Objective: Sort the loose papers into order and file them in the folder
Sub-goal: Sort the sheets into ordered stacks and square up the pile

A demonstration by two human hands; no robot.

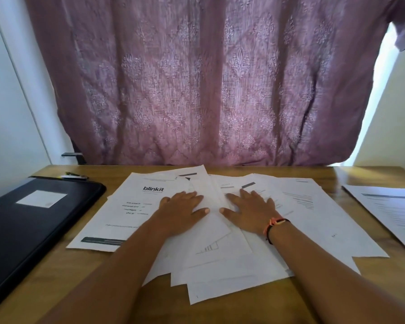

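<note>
**Desk Inspection: Loose Papers Under Both Hands, Folder Closed at Left**

Head view. A wooden table fills the near half of the scene, with a purple patterned curtain hanging behind its far edge.

The loose papers lie in an untidy, overlapping spread across the middle of the table, reaching from near the far edge towards the near edge. Corners jut out at differing angles. The leftmost sheet carries the printed word "blinkit" and several lines of small text, too blurred to read.

The left hand lies palm down on the pile, fingers straight and slightly spread, pressing flat on the sheets. The right hand lies just beside it in the same flat, spread manner, palm down on the papers. The two thumbs point towards each other with a narrow gap between them. Neither hand pinches or grips a sheet. A bracelet of orange and black cord sits on the right wrist.

The folder is black, closed, and lies flat at the left of the table, just beside the pile. A white label is fixed to its cover. A pen rests at the folder's far edge.

A separate printed page lies at the right edge of the table, apart from the main pile.
</note>
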